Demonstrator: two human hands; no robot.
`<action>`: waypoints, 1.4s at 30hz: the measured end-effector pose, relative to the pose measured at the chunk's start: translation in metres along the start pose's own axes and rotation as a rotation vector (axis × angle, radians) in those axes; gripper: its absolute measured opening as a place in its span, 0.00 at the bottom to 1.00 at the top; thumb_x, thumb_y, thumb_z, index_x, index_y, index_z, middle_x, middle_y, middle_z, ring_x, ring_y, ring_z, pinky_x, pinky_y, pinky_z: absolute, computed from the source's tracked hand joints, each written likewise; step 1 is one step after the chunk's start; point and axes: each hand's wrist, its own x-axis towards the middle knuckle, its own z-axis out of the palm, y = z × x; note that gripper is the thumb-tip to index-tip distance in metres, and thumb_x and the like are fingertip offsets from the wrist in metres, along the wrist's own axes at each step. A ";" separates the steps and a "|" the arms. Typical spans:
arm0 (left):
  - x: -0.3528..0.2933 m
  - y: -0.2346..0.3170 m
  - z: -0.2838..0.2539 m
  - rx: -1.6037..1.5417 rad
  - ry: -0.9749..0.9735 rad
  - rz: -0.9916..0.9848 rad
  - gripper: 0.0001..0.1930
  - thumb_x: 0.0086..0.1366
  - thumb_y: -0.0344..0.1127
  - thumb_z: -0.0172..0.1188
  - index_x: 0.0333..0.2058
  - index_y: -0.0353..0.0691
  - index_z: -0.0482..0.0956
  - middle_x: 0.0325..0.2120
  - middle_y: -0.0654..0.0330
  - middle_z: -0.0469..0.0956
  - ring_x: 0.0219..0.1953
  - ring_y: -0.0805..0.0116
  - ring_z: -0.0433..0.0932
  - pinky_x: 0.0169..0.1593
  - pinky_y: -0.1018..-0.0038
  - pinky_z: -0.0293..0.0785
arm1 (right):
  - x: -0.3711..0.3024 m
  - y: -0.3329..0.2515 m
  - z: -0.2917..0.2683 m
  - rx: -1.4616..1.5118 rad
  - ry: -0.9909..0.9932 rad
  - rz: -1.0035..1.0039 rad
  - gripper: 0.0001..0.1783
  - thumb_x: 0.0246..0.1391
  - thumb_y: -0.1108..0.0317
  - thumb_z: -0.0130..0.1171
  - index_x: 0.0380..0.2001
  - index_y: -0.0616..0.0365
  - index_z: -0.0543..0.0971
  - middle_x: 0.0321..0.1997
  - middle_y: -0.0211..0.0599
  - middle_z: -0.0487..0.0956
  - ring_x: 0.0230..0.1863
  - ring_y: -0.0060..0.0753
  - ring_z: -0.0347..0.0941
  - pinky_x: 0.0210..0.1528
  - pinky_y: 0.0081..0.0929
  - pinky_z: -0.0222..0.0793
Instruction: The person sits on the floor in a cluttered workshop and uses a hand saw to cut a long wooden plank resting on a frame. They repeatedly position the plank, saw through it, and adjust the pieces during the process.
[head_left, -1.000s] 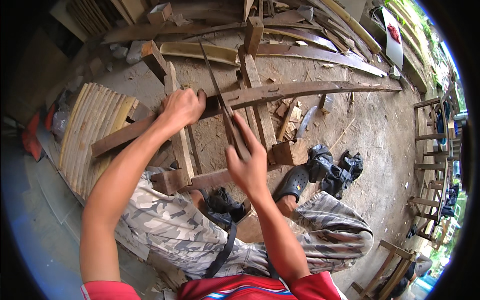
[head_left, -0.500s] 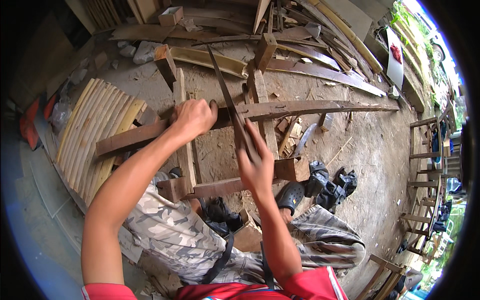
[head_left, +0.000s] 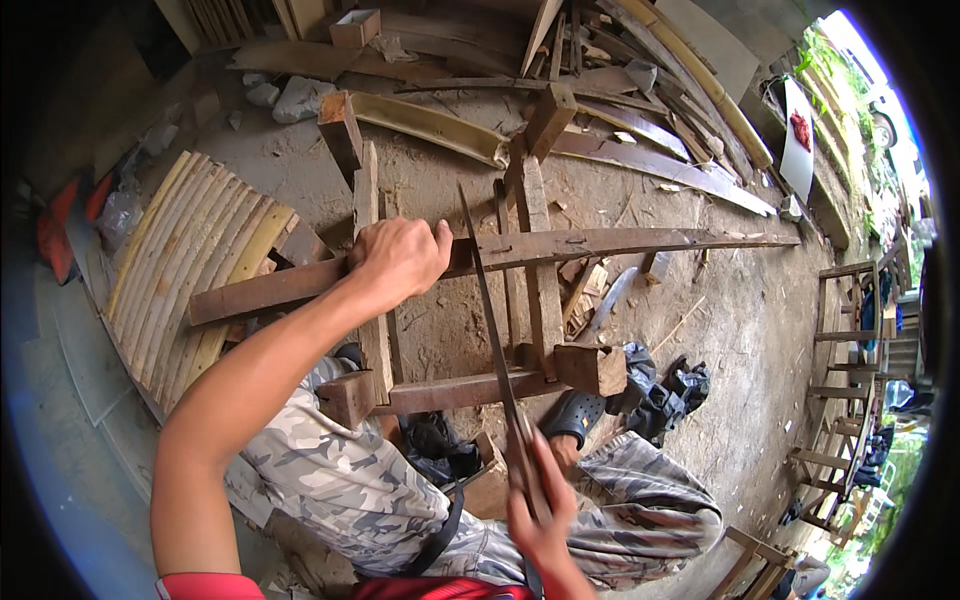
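Observation:
My left hand (head_left: 398, 262) is closed over a long dark wooden plank (head_left: 620, 242), pressing it down where it crosses a low wooden frame (head_left: 545, 300). In my right hand (head_left: 543, 505) is the handle of a handsaw (head_left: 490, 315), my fingers wrapped round it close to my lap. The saw's narrow blade reaches away from me and crosses the plank just right of my left hand, its tip beyond the plank's far edge. Beneath, the frame's beams rest on the dirt ground, and the plank's left end lies above a slatted stack of light wooden strips (head_left: 190, 265).
Dark plastic bags (head_left: 685, 390) lie on the ground beside my shoe (head_left: 577, 415). Wood offcuts (head_left: 590, 300) are under the plank. Scrap boards (head_left: 650, 160) and a bamboo pole (head_left: 715, 85) are piled at the far side. Wooden racks (head_left: 840, 370) stand at right.
My right hand has drawn the saw back toward me, so less of the blade extends past the plank. My left hand keeps its hold on the plank.

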 end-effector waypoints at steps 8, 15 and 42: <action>0.004 0.012 -0.010 -0.016 -0.030 -0.039 0.32 0.73 0.48 0.44 0.16 0.30 0.79 0.12 0.43 0.74 0.19 0.45 0.79 0.33 0.51 0.78 | 0.151 0.009 0.054 0.138 0.076 -0.227 0.36 0.50 0.80 0.53 0.66 0.61 0.68 0.62 0.56 0.75 0.64 0.44 0.73 0.62 0.29 0.67; -0.001 -0.002 0.001 -0.027 -0.044 -0.046 0.36 0.75 0.49 0.40 0.09 0.38 0.76 0.04 0.55 0.69 0.09 0.57 0.73 0.20 0.56 0.75 | -0.070 0.006 -0.028 -0.008 -0.006 0.042 0.35 0.47 0.82 0.54 0.63 0.71 0.68 0.55 0.59 0.80 0.48 0.37 0.83 0.45 0.23 0.76; -0.001 0.010 -0.006 0.032 0.069 -0.019 0.33 0.74 0.46 0.43 0.14 0.30 0.79 0.11 0.43 0.75 0.17 0.42 0.79 0.32 0.53 0.79 | 0.168 0.003 0.052 0.256 0.019 -0.087 0.34 0.51 0.80 0.52 0.65 0.64 0.68 0.63 0.53 0.76 0.64 0.41 0.72 0.65 0.29 0.63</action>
